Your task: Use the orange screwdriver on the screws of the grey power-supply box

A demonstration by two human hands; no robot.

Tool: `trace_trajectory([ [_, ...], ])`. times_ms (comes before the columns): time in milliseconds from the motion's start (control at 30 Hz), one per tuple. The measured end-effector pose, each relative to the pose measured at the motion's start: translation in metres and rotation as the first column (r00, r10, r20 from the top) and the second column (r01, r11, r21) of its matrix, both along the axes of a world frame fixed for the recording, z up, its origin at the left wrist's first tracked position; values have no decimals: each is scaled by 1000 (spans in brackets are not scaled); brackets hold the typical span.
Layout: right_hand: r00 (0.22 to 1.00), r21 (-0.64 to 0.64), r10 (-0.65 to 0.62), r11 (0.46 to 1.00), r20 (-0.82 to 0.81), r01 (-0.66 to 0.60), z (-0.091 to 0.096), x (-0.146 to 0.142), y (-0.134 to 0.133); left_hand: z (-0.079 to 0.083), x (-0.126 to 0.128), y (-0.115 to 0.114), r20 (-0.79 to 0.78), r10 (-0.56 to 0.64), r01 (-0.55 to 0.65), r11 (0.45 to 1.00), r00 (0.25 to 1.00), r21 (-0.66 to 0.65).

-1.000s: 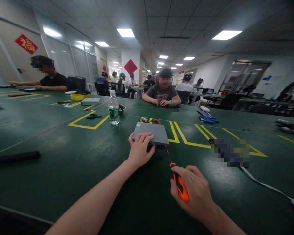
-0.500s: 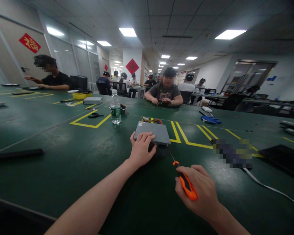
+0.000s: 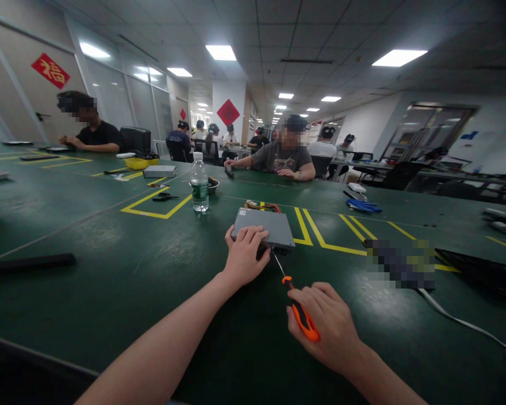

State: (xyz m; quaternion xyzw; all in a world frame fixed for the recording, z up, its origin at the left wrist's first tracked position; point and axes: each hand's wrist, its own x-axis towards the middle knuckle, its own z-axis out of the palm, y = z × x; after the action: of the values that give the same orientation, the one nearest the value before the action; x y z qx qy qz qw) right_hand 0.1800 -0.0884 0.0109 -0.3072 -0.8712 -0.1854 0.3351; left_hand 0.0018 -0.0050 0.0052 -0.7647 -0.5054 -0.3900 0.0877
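A flat grey metal box with coloured wires at its far end lies on the green table. My left hand rests on the box's near left corner, fingers curled over its edge. My right hand is closed round the orange and black handle of a screwdriver. The thin shaft points up and left, with its tip at the box's near edge.
A water bottle and a small bowl stand beyond the box. Yellow tape lines, blue gloves, a white cable and a black flat object lie to the right. A person sits across; others work at the left and behind.
My right hand has moved left and forward, bringing the screwdriver tip to the box's near edge. My left hand stays on the box. The person across has stretched an arm out to the left.
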Motion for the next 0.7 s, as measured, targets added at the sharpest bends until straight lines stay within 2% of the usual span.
trace_trajectory([
  [133, 1000, -4, -9, 1000, -2, 9, 0, -2, 1, 1, 0, 0, -8, 4, -4, 1000, 1000, 1],
  [300, 997, 55, -19, 998, -81, 24, -5, -5, 2, 1, 0, -1, -9, -3, 3, 1000, 1000, -10],
  [367, 999, 63, -18, 998, -49, 21, -6, -7, 1, 0, 0, 0, -1, -5, 5, 1000, 1000, -10],
  [467, 999, 53, -33, 998, 9, 32, -5, -10, -2, 0, 0, 0, 8, -4, 4, 1000, 1000, -1],
  [700, 998, -4, -64, 998, -25, 64, -1, -9, -5, 0, 1, -1, 5, -8, 8, 1000, 1000, 0],
])
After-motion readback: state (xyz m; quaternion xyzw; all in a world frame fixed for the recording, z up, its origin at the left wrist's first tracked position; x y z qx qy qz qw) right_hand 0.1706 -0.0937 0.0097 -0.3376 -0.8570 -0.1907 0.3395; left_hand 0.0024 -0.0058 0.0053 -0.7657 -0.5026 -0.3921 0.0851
